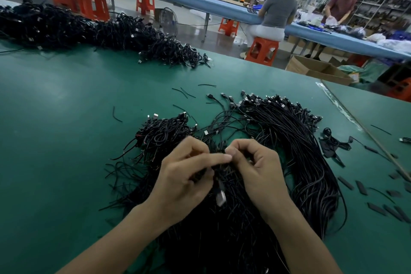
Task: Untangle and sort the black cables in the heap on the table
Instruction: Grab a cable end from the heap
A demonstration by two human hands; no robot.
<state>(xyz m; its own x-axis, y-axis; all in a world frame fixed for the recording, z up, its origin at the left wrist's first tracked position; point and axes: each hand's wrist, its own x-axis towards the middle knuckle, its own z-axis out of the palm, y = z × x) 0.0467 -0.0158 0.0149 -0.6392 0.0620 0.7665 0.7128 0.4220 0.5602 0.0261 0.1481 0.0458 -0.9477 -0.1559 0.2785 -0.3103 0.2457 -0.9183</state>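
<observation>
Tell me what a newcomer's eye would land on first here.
First, the left hand and right hand close together mid-frame, fingers pinching black cables over the tangled heap on the green table, a metal plug dangling under the left hand. Next, the combed bundle curving along the heap's right side, plugs lined at its far end. Then the long second heap at the table's far left.

Our left hand (184, 176) and right hand (255, 169) meet on top of the cable heap (222, 236) at the near edge of the table (66, 100). Behind the hands, a tangled clump (162, 133) lies left and a straightened bundle (300, 140) right. Tubing pieces (361, 187) lie farther right. A long cable pile (89, 29) lies along the table's far left, with stools (93, 5) behind it.
</observation>
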